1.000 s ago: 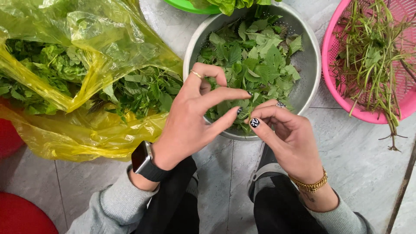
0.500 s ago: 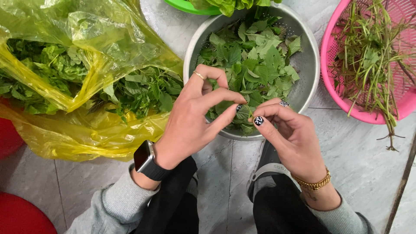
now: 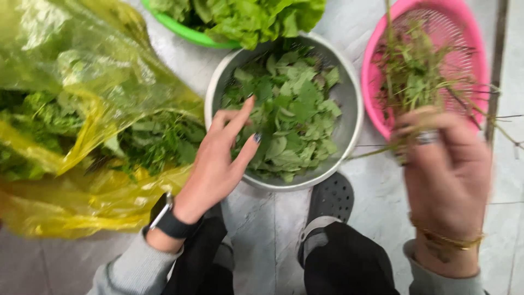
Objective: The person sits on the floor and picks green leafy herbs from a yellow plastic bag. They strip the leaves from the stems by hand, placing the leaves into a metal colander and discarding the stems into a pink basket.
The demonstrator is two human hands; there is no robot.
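Note:
My left hand (image 3: 218, 158) hovers over the near left rim of a metal bowl (image 3: 349, 128) full of picked green leaves (image 3: 295, 114), fingers spread and holding nothing. My right hand (image 3: 445, 175), blurred by motion, is closed on a bare green stem (image 3: 382, 150) in front of a pink basket (image 3: 376, 71) that holds stripped stems and scraps (image 3: 420, 71). A watch sits on my left wrist and a gold bracelet on my right.
A yellow plastic bag (image 3: 71, 104) of leafy herbs lies open at the left. A green basket (image 3: 185, 33) with lettuce stands beyond the bowl. My knees and a grey clog (image 3: 330, 199) are below, on grey floor tiles.
My hands were together at the bowl's near rim, pinching a sprig. Now the right hand has swung right toward the pink basket with a stem, and the left hand has opened over the bowl.

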